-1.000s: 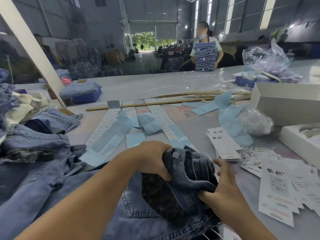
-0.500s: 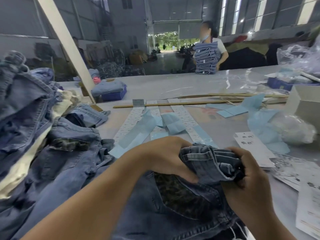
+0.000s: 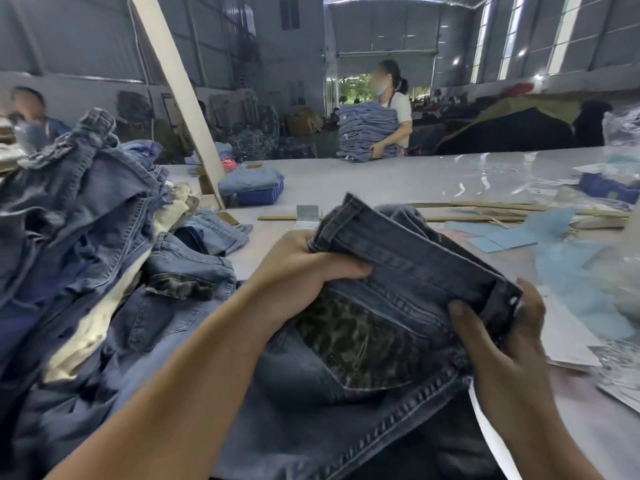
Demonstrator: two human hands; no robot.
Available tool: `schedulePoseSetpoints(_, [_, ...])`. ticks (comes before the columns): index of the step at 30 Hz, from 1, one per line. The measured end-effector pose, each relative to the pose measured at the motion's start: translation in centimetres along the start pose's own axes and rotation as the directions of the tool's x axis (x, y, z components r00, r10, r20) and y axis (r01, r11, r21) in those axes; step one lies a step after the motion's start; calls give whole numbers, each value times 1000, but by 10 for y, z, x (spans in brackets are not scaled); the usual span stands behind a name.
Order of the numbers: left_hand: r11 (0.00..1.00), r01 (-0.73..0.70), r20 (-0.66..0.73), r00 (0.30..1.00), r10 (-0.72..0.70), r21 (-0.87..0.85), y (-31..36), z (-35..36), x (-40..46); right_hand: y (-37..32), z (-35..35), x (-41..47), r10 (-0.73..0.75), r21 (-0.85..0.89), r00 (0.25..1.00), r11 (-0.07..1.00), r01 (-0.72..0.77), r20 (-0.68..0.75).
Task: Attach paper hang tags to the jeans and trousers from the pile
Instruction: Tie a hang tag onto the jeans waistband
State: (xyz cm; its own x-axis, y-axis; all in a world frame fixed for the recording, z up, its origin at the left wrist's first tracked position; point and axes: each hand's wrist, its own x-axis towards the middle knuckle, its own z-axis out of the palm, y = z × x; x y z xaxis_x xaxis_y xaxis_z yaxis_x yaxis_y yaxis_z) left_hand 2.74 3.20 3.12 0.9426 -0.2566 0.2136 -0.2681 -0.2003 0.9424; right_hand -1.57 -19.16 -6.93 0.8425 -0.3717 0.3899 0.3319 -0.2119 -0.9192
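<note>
- Pile of denim sits heaped at the left of the desk, well apart from the pair being worked; best left alone until this pair is tagged.
- Left hand is curled tight on the folded waistband end of the jeans, thumb lying along the top; a firm hold here would keep the band taut.
- Jeans are lifted between both hands over the desk, waistband up, a leopard-print pocket facing the person.
- Right hand pinches the other waistband end, thumb on the denim beside a button; I judge it is hunting for a loop or buttonhole, so spreading the band flat should expose it.
- Tags lie on the desk just right of that hand, within easy reach.
</note>
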Motion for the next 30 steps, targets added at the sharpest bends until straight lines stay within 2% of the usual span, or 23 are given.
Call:
schedulePoseSetpoints(1, [999, 11, -21, 1000, -12, -31, 1, -3, 0, 2, 4, -2, -2, 149, 997, 989, -11, 82])
schedulePoseSetpoints(2, [997, 29, -42, 999, -32, -69, 2, -6, 0, 4, 7, -4, -22, 214, 987, 977, -14, 162])
schedulePoseSetpoints(6, [960, 136, -75, 984, -159, -244, -9, -19, -2, 13, 15, -10, -48, 190, 939, 982, -19, 340])
schedulePoseSetpoints(9, [917, 226, -48, 966, -255, -328, -26, -25, -6, 15, 16, -12, -109, 85, 919, 993, 82, 379])
schedulePoseSetpoints(12, [868, 282, 20, 954, -300, -410, -45, -27, -12, 17, 18, -20, -194, 5, 921, 979, 204, 337])
schedulePoseSetpoints(13, [852, 298, 42, 949, -311, -431, -49, -27, -13, 18, 19, -23, -198, 23, 921, 979, 202, 335])
schedulePoseSetpoints(15, [849, 307, 83, 950, -302, -430, -52, -27, -14, 21, 19, -29, -131, 90, 926, 990, 106, 353])
schedulePoseSetpoints(17, [923, 254, 131, 966, -224, -289, -50, -28, -12, 24, 18, -30, -61, 84, 927, 996, 32, 370])
schedulePoseSetpoints(19, [981, 183, 217, 962, -165, -63, -40, -28, -12, 26, 13, -31, -66, 42, 919, 998, 54, 389])
schedulePoseSetpoints(21, [984, 115, 277, 949, -149, 136, -31, -29, -12, 27, 7, -33, -65, 20, 903, 998, 62, 426])
schedulePoseSetpoints(23, [966, 11, 255, 964, -79, 259, -26, -28, -10, 29, 2, -35, -57, -30, 888, 996, 79, 456])
schedulePoseSetpoints(26, [879, -126, 171, 984, 52, 459, -19, -20, -8, 29, -2, -38, -26, -166, 889, 979, 114, 457])
schedulePoseSetpoints(28, [749, -220, 158, 975, 154, 625, -17, -12, -8, 28, -3, -38, -59, -265, 891, 944, 196, 450])
schedulePoseSetpoints(30, [656, -313, 156, 945, 286, 687, -18, -2, -8, 29, -7, -37, -97, -337, 888, 902, 269, 449])
